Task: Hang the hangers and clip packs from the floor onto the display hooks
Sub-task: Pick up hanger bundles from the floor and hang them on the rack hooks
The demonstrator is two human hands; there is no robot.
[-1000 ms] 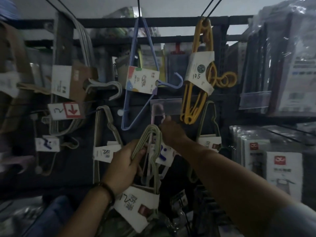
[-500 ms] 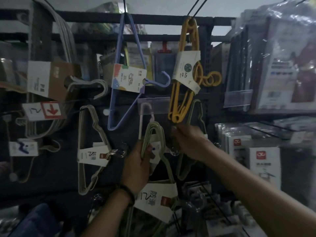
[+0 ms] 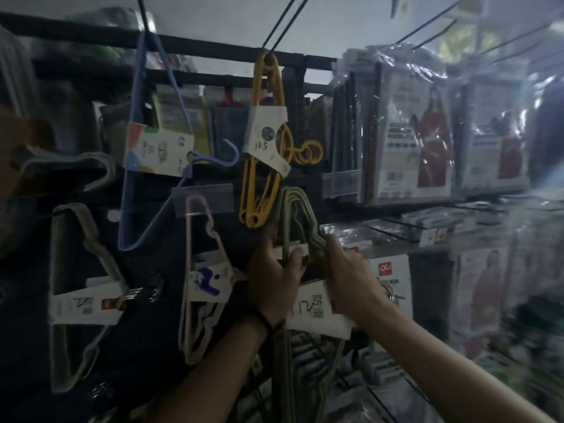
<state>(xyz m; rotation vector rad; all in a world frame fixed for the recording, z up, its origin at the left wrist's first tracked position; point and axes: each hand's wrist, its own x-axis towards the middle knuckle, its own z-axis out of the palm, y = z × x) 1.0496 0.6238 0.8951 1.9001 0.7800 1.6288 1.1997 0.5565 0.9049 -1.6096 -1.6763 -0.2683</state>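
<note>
Head view: I see green hanger bundle (image 3: 297, 215) at display rack, long axis vertical, narrow end pointing up beside yellow hangers (image 3: 262, 184). Left hand (image 3: 274, 279) and right hand (image 3: 348, 270) both curled round its middle.

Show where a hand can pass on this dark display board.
Free: dark board between the beige hanger pack and pink hanger pack, under the blue wire hangers. Crowded under the yellow plastic hangers, where left hand and right hand grip the green hanger bundle.

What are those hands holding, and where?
The green hanger bundle. The left hand grips its upright side, the right hand its sloping side, both near the paper label.
</note>
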